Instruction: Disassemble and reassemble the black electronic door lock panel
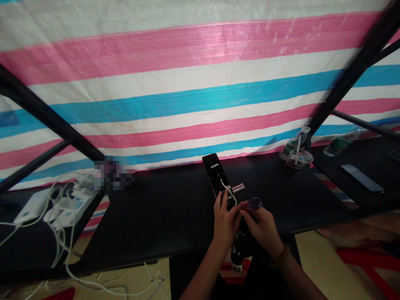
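Note:
A long black device panel (215, 175) lies lengthwise on the black table (162, 208), reaching toward me. A white wire (227, 191) runs across it, and a small clear part (238, 188) sits at its right edge. My left hand (224, 221) rests on the panel's near half, fingers partly curled and pressing on it. My right hand (261, 227) is closed on a small purple translucent tool handle (253, 203), held just right of the panel. A wooden bead bracelet (281, 256) circles my right wrist.
A plastic cup with lid and straw (298, 159) and a bottle stand at the table's far right. A second table to the right holds a phone (361, 178) and another bottle (340, 143). White chargers and cables (59, 204) crowd the left. A striped tarp hangs behind.

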{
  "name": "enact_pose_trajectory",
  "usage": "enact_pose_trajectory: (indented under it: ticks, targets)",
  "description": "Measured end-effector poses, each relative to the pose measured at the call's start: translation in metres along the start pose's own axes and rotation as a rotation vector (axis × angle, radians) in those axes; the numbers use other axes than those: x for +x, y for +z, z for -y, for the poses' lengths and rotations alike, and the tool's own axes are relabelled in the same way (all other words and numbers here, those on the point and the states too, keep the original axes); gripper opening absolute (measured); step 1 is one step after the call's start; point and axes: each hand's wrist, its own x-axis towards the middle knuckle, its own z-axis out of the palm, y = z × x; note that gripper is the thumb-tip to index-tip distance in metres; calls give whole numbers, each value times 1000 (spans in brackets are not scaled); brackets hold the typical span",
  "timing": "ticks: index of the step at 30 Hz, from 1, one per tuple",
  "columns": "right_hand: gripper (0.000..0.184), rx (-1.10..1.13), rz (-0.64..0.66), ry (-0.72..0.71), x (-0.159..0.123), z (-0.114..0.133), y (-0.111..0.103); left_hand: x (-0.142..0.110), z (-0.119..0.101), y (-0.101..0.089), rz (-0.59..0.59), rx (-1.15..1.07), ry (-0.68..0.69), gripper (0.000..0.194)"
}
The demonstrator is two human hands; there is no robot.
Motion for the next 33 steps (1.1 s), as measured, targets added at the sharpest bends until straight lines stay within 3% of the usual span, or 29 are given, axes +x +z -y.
enact_pose_trajectory:
  ticks: [4, 11, 18, 25, 33]
  targets:
    - [13, 13, -30, 43, -1, -2, 1, 1, 0, -2, 6, 4, 1, 17]
    - [29, -1, 92, -10, 3, 3, -6, 2, -2, -3, -7, -9, -1, 18]
    - [14, -37, -40, 14, 2, 2, -1, 1, -2, -4, 0, 13, 15, 28]
    - [26, -48, 52, -4, 4, 6, -5, 2, -3, -5, -10, -2, -5, 20]
    - [14, -36, -28, 10, 1, 3, -2, 0, 0, -1, 14, -1, -1, 21]
